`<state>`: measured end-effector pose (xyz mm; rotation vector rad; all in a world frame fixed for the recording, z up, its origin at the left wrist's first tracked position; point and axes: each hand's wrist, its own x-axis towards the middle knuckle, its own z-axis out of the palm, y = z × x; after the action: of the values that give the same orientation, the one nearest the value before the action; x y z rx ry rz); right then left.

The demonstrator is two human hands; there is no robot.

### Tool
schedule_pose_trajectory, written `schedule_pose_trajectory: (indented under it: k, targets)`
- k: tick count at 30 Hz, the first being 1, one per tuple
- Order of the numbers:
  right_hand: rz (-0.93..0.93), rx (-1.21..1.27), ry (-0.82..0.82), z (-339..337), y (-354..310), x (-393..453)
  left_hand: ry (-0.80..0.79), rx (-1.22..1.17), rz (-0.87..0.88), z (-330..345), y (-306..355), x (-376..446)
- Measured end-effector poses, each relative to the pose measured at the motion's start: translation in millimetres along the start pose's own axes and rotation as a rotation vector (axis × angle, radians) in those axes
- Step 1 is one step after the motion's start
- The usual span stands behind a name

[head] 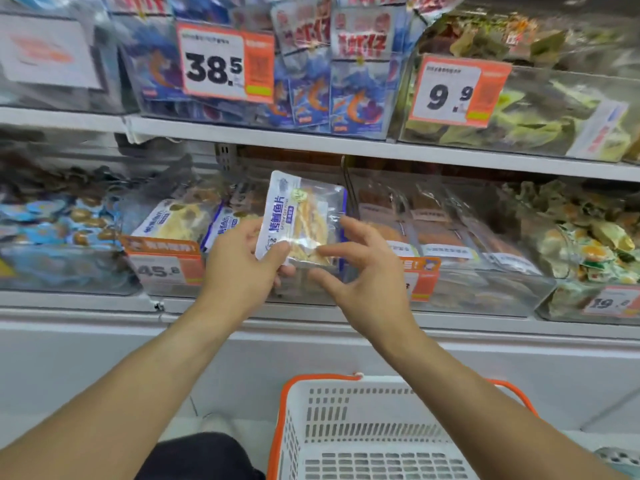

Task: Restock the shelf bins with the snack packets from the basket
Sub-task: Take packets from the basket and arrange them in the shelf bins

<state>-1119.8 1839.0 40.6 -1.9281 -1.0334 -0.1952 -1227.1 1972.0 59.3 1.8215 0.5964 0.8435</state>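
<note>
The left hand (242, 261) pinches the lower corner of a clear-and-white snack packet with blue lettering (300, 219), held upright before a clear plastic shelf bin (166, 258) — the right hand (360, 271) hovers beside it, fingers spread. Below — a white slotted basket with orange rim (363, 427).

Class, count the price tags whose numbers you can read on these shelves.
4: 38.5 tag and 9.9 tag on the upper shelf; 45.8 tag and 19 tag below. Others are hidden or blurred.

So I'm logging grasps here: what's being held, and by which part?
A fish snack packet: the left hand pinches its lower left corner, and the right hand has open fingers touching its lower right edge.
</note>
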Motion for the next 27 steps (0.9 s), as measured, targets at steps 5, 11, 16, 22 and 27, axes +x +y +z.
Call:
schedule_pose_trajectory:
  k: [5,11,16,22,27]
  targets:
    - [0.086,0.096,-0.061,30.0,-24.5,26.3,0.142,0.323,0.137,-31.2,-15.1,16.7]
    - [0.094,0.050,-0.107,71.3,-47.9,58.8,0.220,0.707,0.066,-63.6,-38.6,44.8]
    - [0.123,-0.047,-0.182,105.3,-55.3,92.0,0.193,0.945,-0.072,-73.1,-58.7,40.6]
    - [0.019,-0.135,-0.168,133.5,-60.7,134.7,0.252,0.957,0.088,-82.9,-73.8,34.8]
    - [-0.043,-0.315,-0.264,163.5,-60.0,169.6,0.217,1.009,0.082,-80.3,-78.4,35.6]
